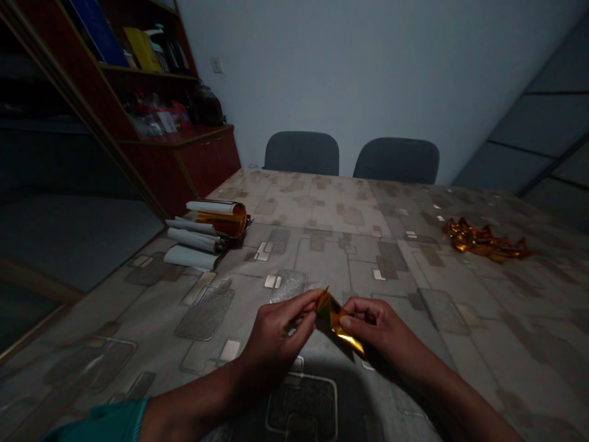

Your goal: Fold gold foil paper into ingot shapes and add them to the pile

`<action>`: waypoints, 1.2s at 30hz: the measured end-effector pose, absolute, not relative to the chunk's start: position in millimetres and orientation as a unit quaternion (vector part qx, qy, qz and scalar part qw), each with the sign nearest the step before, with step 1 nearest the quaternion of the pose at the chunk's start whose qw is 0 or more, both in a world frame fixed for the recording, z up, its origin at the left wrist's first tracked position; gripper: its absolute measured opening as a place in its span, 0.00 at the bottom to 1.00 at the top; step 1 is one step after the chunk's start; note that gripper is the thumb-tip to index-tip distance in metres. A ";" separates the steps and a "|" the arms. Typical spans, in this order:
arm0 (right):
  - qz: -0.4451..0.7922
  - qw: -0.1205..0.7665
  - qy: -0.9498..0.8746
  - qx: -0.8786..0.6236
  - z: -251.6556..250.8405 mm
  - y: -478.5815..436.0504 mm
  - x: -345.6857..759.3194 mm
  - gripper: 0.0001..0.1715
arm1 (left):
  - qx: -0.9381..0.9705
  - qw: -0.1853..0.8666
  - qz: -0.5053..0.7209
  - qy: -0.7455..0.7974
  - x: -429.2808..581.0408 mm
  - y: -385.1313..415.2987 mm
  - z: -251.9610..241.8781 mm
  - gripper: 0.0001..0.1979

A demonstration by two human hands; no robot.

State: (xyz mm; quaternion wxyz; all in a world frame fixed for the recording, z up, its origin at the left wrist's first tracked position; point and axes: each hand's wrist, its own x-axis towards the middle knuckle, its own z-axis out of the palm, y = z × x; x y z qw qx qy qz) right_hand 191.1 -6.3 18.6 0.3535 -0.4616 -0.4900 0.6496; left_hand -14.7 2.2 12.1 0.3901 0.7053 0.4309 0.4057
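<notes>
Between both hands is a folded piece of shiny gold foil paper (338, 320), held just above the table. My left hand (280, 328) pinches its upper left end, near a pointed tip. With thumb and fingers closed, my right hand (375, 322) grips the other side, and a bright flat part of the foil slants down below the thumb. Folded gold foil pieces (483, 240) lie in a row on the right of the table. On the left rests a stack of curled sheets (202, 236), whitish outside and gold on the inner face.
A patterned cloth covers the table (317, 209). Two grey chairs (301, 153) stand behind its far edge, against the wall. At the back left is a red-brown cabinet (205, 159) with shelves of folders, bags and a dark jar.
</notes>
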 end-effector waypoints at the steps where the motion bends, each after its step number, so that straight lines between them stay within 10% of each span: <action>1: 0.649 0.354 -0.489 -0.463 17.5 -6.2 190.6 0.17 | 0.710 0.381 0.400 0.437 -15.0 1.9 11.9 0.16; 20: 0.533 0.322 -0.611 -0.489 9.9 -5.6 186.2 0.13 | 0.411 0.690 0.394 0.448 2.4 7.7 6.9 0.15; 36: 0.538 0.338 -0.651 -0.416 26.9 -8.7 202.2 0.13 | 0.341 0.705 0.417 0.462 -5.0 13.2 -0.1 0.22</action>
